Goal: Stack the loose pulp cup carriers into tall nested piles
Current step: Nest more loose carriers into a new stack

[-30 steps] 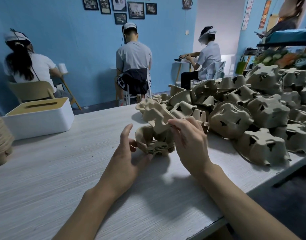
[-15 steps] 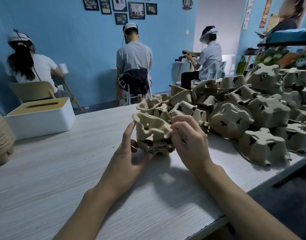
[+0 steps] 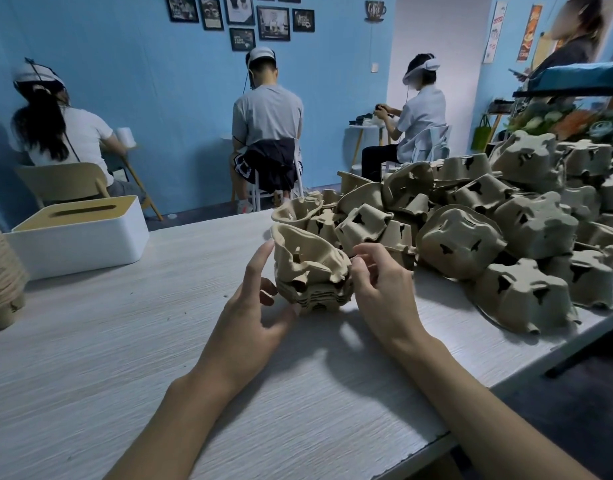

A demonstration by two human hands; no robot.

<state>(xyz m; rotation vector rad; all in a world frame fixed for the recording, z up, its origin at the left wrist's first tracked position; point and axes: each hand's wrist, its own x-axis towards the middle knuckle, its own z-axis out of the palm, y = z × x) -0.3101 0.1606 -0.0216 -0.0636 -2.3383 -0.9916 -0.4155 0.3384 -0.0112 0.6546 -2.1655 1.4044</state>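
A short nested pile of pulp cup carriers (image 3: 315,296) stands on the white table (image 3: 125,358) in front of me. The top carrier (image 3: 305,258) sits tilted and crumpled in the pile. My left hand (image 3: 253,313) is at the pile's left side, index finger straight against the top carrier's wall and thumb touching the pile's base. On the other side, my right hand (image 3: 384,292) has its fingers curled with the tips on the top carrier's right rim. A big heap of loose carriers (image 3: 488,230) lies to the right.
A white tissue box (image 3: 76,233) with a yellow lid stands at the left, and a twine-wrapped object (image 3: 0,271) is at the left edge. The table's front edge runs diagonally at the lower right. Three people sit with their backs turned by the blue wall.
The carrier held above the pile a second ago has come down onto it and settled lower. My left index finger moved up against its side, and my right fingers loosened at its right rim.
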